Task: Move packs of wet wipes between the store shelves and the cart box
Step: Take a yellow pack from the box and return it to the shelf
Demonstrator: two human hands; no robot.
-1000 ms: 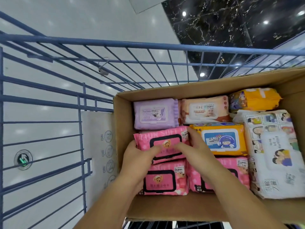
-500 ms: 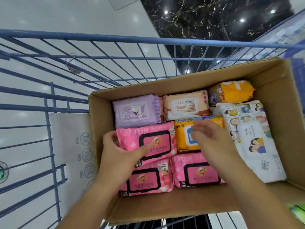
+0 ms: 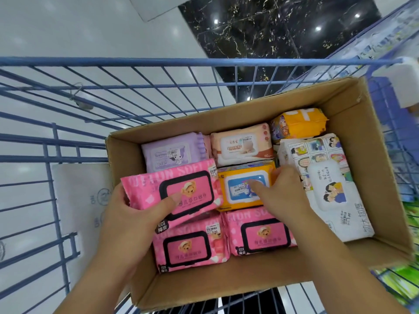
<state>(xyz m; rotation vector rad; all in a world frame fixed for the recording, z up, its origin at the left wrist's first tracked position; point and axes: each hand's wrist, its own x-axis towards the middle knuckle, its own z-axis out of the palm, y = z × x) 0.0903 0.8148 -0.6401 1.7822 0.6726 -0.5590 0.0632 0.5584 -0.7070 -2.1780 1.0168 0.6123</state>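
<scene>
Left grip (image 3: 133,214) clamped on pink pack (image 3: 188,189), right grip (image 3: 285,193) covering yellow pack (image 3: 238,189), closure unclear

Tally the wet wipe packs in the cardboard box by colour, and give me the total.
Pink packs: 3
Orange packs: 2
Purple pack: 1
Peach pack: 1
White pack: 1
Total: 8

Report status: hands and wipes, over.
Left hand grips pink pack, tilted above neighbours. Right hand grips blue-lidded orange pack in cardboard box. White pack crowds its right side.
</scene>
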